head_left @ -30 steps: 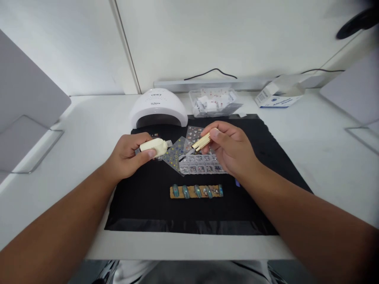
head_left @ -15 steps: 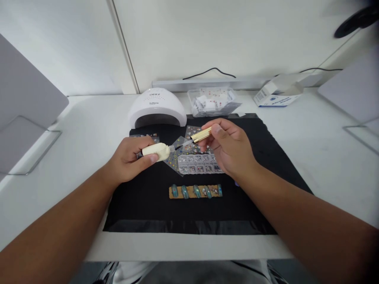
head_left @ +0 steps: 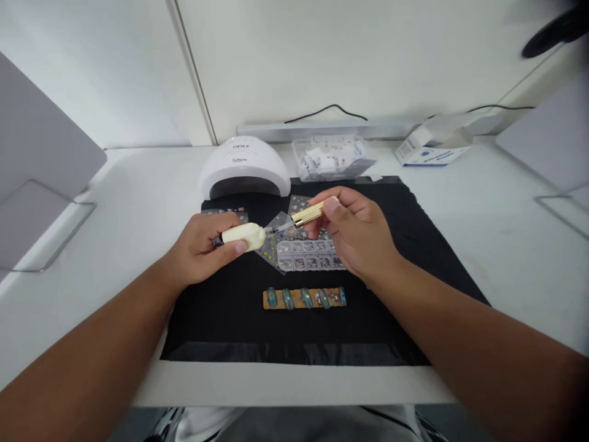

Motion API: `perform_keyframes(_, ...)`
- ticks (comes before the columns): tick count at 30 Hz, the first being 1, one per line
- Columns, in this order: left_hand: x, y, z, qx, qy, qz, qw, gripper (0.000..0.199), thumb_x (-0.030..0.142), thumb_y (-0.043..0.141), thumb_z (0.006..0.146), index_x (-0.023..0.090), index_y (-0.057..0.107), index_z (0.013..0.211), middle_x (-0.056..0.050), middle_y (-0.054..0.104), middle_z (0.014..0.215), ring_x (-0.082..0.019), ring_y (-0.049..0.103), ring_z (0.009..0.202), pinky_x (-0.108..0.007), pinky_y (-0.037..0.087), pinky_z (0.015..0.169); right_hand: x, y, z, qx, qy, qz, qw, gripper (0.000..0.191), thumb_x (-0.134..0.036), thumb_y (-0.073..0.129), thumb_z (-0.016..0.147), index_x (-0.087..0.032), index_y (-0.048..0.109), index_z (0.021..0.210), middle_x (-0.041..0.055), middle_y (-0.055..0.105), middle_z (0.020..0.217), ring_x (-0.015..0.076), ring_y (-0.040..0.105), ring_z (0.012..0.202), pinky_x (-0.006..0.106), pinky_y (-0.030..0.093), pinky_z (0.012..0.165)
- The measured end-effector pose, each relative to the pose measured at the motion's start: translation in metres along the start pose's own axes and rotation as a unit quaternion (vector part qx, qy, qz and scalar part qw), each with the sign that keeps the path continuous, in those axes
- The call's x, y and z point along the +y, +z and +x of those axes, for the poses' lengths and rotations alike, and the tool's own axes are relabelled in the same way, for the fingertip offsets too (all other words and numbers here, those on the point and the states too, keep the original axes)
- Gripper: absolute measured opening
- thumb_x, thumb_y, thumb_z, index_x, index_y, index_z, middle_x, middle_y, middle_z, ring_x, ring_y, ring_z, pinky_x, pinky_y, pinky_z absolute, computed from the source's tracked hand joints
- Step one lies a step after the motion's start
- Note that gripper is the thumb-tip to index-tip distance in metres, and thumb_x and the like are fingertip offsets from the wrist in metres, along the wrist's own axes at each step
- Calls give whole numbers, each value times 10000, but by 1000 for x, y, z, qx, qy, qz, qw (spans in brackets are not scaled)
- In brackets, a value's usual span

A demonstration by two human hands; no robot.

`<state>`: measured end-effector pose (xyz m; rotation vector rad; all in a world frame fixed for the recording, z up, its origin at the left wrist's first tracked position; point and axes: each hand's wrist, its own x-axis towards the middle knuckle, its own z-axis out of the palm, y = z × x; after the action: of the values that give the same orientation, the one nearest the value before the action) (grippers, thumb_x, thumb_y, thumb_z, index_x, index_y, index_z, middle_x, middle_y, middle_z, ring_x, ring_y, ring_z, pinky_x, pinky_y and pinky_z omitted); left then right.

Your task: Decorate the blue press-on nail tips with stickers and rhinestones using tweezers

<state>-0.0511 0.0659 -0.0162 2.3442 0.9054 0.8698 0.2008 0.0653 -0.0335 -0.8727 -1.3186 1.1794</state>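
Observation:
Tilted on its side, a cream nail polish bottle (head_left: 245,236) is gripped in my left hand (head_left: 202,245), its neck pointing right. My right hand (head_left: 361,227) pinches the gold brush cap (head_left: 309,213); its brush tip is inside the bottle's neck, with part of the pale stem still showing. Below my hands, several teal decorated false nails (head_left: 307,298) sit in a row on a tan strip (head_left: 295,301). Behind the right hand, a clear compartment case of small gems (head_left: 304,255) is partly hidden. Sticker sheets (head_left: 275,236) lie under and behind the bottle.
A white nail lamp (head_left: 246,161) stands at the back of the black mat (head_left: 221,325). Beside it is a clear plastic box (head_left: 331,158) holding papers and gem sheets. An opened white carton (head_left: 432,147) stands at the back right. Grey panels flank the table.
My right hand has moved the brush cap slightly left and down, pushing the brush further into the bottle neck. My left hand holds the bottle almost still.

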Motion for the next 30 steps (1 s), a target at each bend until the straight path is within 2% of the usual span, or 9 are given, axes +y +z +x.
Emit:
perform_keyframes(3, 0, 1, -1, 14, -14, -4, 1000, 214, 330, 542, 884, 158, 597, 770, 15, 543, 627, -106, 472, 544, -238, 344, 510, -2, 1, -3, -31, 13, -24, 999, 188, -384, 666, 832, -199, 658, 867, -12, 677, 636, 120, 621, 583, 264, 495, 590)
perform_keyframes(6, -1, 2, -2, 32, -44, -7, 998, 202, 345, 575, 875, 159, 618, 809, 2, 612, 684, -119, 528, 583, -240, 380, 533, -5, 1, -6, -78, 9, -99, 992, 185, -351, 681, 812, -201, 684, 920, -1, 701, 690, 141, 643, 644, 287, 499, 645)
perform_keyframes(10, -1, 6, -2, 59, -71, -41, 995, 199, 359, 655, 834, 164, 616, 844, -7, 644, 722, -119, 541, 582, -245, 405, 542, -10, -1, -5, -111, -34, -247, 962, 166, -290, 683, 792, -188, 707, 921, 7, 698, 724, 154, 623, 679, 291, 455, 666)
perform_keyframes(12, 0, 7, -2, 73, -75, -79, 991, 193, 351, 666, 832, 167, 609, 846, -7, 638, 714, -119, 546, 581, -248, 414, 541, -12, -1, -4, -137, -31, -283, 949, 161, -279, 675, 796, -182, 708, 921, 11, 701, 748, 149, 615, 677, 273, 438, 649)
perform_keyframes(16, 3, 9, -1, 85, -71, -131, 985, 191, 341, 682, 832, 177, 601, 889, -9, 622, 719, -129, 559, 601, -256, 441, 554, -13, 0, -3, -192, -20, -313, 930, 175, -278, 651, 812, -178, 706, 944, 14, 708, 779, 140, 609, 670, 250, 425, 630)
perform_keyframes(20, 6, 6, -1, 66, -55, -118, 989, 224, 345, 680, 840, 182, 639, 989, -52, 663, 868, -156, 606, 708, -281, 486, 642, -11, 1, -3, -222, -56, -322, 919, 167, -250, 635, 819, -169, 701, 950, 7, 699, 781, 129, 598, 666, 245, 425, 650)
perform_keyframes(25, 10, 3, -2, 35, -30, -83, 995, 209, 311, 652, 868, 196, 653, 1042, -42, 682, 896, -155, 611, 747, -272, 473, 674, -10, 0, -2, -214, -93, -305, 923, 148, -223, 645, 814, -158, 707, 932, 18, 700, 814, 139, 609, 714, 254, 435, 692)
perform_keyframes(30, 7, 8, -6, 74, -45, -115, 990, 197, 311, 640, 877, 196, 643, 1037, -30, 668, 879, -150, 602, 735, -263, 473, 658, -11, -3, 1, -203, -79, -287, 933, 184, -266, 626, 835, -168, 718, 959, 28, 710, 842, 158, 616, 746, 277, 441, 712)
